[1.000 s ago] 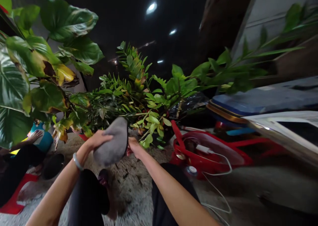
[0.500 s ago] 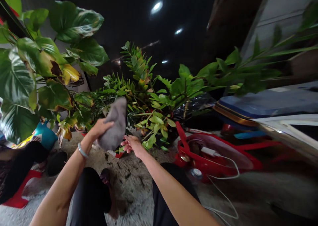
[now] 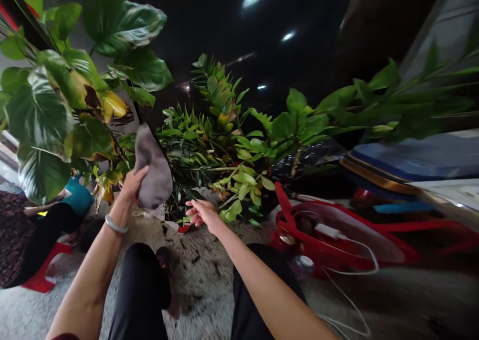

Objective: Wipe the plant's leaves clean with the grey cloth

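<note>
Head view, left to right:
- At the far left, a seated person's black trousers (image 3: 48,235) rest just above a red plastic stool (image 3: 50,265), below the large variegated leaves (image 3: 41,115) of a broad-leaved plant.
- The left hand (image 3: 130,184), with a silver bangle (image 3: 115,224) on its wrist, is raised, its fingers closed narrowly against the lower left side of a grey cloth (image 3: 152,170).
- The cloth hangs mostly above and to the right of those fingers, its pointed top free and its lower end loose over the concrete floor (image 3: 202,280).
- The right hand (image 3: 204,215) is just beside the cloth but not touching it, its fingers spread wide, with a narrow open gap between them.
- Behind both hands stands a leafy green plant (image 3: 220,130), close behind the cloth's right edge.
- Further right lie a red plastic appliance (image 3: 329,235) with a white cable (image 3: 348,272) and a blue-topped board (image 3: 411,155).
</note>
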`<state>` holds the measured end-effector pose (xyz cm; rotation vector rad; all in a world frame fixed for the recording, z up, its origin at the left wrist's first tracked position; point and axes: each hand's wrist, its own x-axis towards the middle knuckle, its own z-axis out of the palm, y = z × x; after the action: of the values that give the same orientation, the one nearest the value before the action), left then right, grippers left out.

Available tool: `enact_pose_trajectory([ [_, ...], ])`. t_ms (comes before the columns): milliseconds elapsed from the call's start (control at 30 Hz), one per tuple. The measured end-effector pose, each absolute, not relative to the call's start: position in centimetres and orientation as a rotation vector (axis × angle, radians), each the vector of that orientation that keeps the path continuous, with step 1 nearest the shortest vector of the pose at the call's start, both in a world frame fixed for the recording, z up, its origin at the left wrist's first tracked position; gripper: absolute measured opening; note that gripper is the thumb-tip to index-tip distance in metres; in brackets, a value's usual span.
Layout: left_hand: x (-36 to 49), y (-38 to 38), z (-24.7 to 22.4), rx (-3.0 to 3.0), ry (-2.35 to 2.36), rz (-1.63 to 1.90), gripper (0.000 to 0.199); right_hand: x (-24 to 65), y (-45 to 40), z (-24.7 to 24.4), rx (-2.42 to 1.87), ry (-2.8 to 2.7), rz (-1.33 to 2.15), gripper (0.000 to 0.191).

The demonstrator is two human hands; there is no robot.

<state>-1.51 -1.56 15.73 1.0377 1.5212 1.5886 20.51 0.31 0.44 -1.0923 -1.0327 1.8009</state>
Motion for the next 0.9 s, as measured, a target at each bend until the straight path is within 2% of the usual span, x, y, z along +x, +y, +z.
enact_pose_trajectory([
  [133,-0.7,-7.7,8.5,0.922,1.662,1.218,0.039,21.2,0.0,0.2,-1.08,-1.049,1.792,0.023],
  [200,-0.9,-11.6,7.0,0.913,1.596,1.006,0.04,21.8,0.0,-0.1,-1.079,-1.074,1.794,0.023],
  [267,-1.5,-14.1,8.0,0.906,1.565,0.96,0.042,22.3,0.0,-0.2,-1.074,-1.075,1.806,0.024],
  [333,-2.2,-14.3,10.9,0.874,1.565,1.116,0.046,22.4,-0.1,-0.2,-1.066,-1.05,1.826,0.024],
  [433,-2.6,-10.5,15.8,0.861,1.533,1.581,0.047,22.1,-0.1,0.0,-1.064,-1.017,1.859,0.024],
  [533,-1.5,-5.5,16.8,0.794,1.513,1.75,0.035,21.5,-0.2,0.1,-1.054,-1.019,1.889,0.023],
  [633,0.8,-4.3,12.7,0.586,1.7,1.561,0.019,21.2,-0.2,-0.1,-1.026,-1.021,1.91,0.022],
  [700,2.0,-6.8,9.3,0.552,1.737,1.338,0.024,21.3,-0.2,-0.3,-1.02,-1.025,1.905,0.021],
  [767,2.4,-10.5,7.5,0.558,1.621,1.132,0.037,21.5,-0.3,-0.5,-1.033,-1.039,1.903,0.022],
  [833,1.7,-13.7,8.2,0.596,1.519,1.07,0.046,21.8,-0.3,-0.7,-1.041,-1.046,1.917,0.022],
  [900,0.4,-14.7,11.0,0.62,1.503,1.171,0.045,22.0,-0.3,-0.7,-1.039,-1.042,1.933,0.021],
])
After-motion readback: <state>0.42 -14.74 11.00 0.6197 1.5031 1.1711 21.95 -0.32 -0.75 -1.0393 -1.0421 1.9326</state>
